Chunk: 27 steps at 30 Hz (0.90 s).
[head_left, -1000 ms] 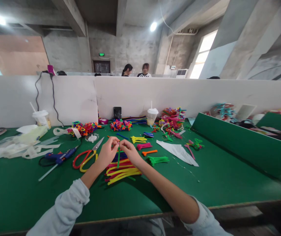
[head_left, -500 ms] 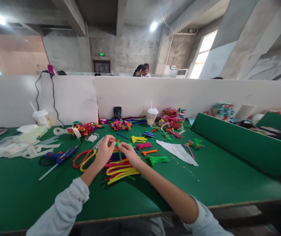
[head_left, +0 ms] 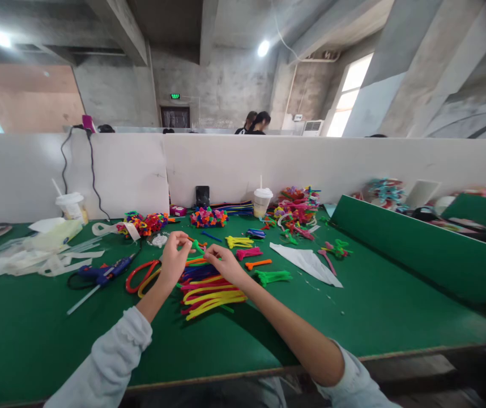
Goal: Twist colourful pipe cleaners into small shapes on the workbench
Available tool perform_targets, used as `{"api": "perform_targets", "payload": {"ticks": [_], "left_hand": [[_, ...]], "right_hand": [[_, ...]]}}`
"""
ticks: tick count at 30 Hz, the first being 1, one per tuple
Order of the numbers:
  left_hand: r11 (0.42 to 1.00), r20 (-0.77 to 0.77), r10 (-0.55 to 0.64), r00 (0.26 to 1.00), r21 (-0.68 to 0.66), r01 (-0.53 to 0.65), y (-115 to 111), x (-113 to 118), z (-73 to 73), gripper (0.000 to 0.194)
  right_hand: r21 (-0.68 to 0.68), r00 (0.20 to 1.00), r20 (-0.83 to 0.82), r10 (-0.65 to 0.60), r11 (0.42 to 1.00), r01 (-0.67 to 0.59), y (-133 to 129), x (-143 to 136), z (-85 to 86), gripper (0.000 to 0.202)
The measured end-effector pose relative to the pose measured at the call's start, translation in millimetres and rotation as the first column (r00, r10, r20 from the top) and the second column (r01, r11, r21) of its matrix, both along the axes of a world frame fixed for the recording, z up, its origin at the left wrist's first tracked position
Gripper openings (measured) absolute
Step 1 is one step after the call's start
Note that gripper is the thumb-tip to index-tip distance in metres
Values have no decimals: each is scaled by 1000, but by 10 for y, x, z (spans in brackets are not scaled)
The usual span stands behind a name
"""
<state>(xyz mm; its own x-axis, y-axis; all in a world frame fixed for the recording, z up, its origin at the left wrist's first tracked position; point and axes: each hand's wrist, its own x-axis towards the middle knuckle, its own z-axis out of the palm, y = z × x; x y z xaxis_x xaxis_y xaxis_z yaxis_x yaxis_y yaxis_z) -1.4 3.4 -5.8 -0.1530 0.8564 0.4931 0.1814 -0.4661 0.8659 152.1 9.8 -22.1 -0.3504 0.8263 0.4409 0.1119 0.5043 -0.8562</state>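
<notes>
A bent green pipe cleaner [head_left: 197, 246] is stretched between my two hands. My left hand [head_left: 175, 256] pinches its left end near the curled part. Pinched on its right end is my right hand [head_left: 221, 262]. Below them lies a pile of long yellow, pink, orange and blue pipe cleaners [head_left: 213, 297]. Right of my hands rest small bundles in yellow [head_left: 239, 242], pink [head_left: 249, 253] and green [head_left: 272, 276], plus an orange piece [head_left: 258, 264]. Red-and-yellow-handled scissors [head_left: 141, 276] lie beside my left hand, their blades hidden behind it.
A blue glue gun [head_left: 106, 272] and plastic wrapping [head_left: 17, 252] lie left. Along the white partition [head_left: 217, 158] stand two lidded cups [head_left: 262, 202], [head_left: 72, 207] and colourful pipe-cleaner heaps [head_left: 298, 207]. White paper [head_left: 306, 263] lies right, before a green divider [head_left: 408, 249].
My left hand has moved slightly left, and the gap between my hands is wider. The green pipe cleaner, which hung downward, now spans between them.
</notes>
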Motion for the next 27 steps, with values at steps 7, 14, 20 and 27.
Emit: {"api": "perform_targets", "payload": {"ticks": [7,14,20,27], "left_hand": [[996,111,83,990,21,-86,97,-129,-36,21],[998,41,66,997,-17,-66,87,-104,-49,21],[999,-186,30,982,-24,-35,-2,-44,-44,14],[993,-467,95,879,103,-52,-60,-26,-34,11]], "right_hand": [[-71,998,0,-61,996,61,84,81,2,22],[-77,987,-78,-139,988,133,218,181,-16,22],[48,961,-11,-277,960,277,416,542,80,20],[152,846,445,-296,955,254,733,1351,15,19]]}}
